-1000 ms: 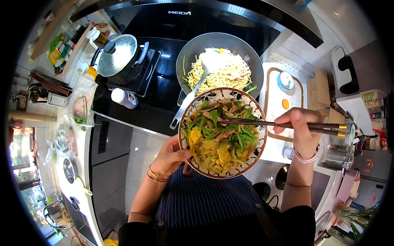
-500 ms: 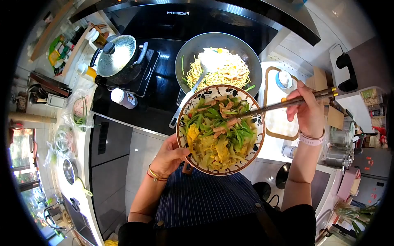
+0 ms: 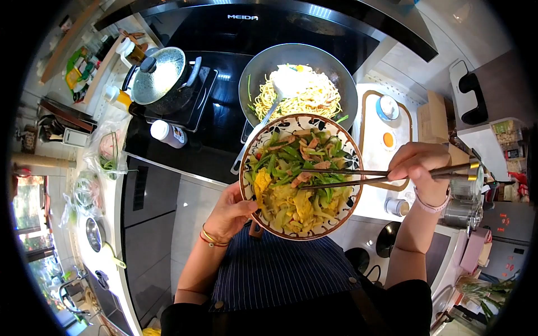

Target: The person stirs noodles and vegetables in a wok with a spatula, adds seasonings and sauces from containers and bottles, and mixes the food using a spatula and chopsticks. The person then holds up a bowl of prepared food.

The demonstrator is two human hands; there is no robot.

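My left hand (image 3: 231, 214) grips the lower left rim of a patterned bowl (image 3: 357, 158), thumb over the edge. Inside lie green pepper strips, meat slices and yellow egg pieces (image 3: 303, 205). My right hand (image 3: 421, 171) is closed round a pair of dark chopsticks (image 3: 370, 177) with gold ends. Their tips are slightly apart and rest on the food near the bowl's middle. Just beyond the bowl, a wok (image 3: 263, 61) on the stove holds noodles (image 3: 322, 99) and a spatula (image 3: 270, 113), whose handle is partly behind the bowl.
A lidded pan (image 3: 159, 78) sits on the left burner, with a white-capped bottle (image 3: 168, 134) in front. On the right counter is a tray (image 3: 367, 131) bearing a small blue-white bowl (image 3: 387, 107) and a dish of orange liquid (image 3: 388, 140). A glass jar (image 3: 397, 207) stands nearer.
My right hand has moved down and toward me, turning the chopsticks from an upward slant to nearly level, with their tips further apart. The bowl has barely shifted.
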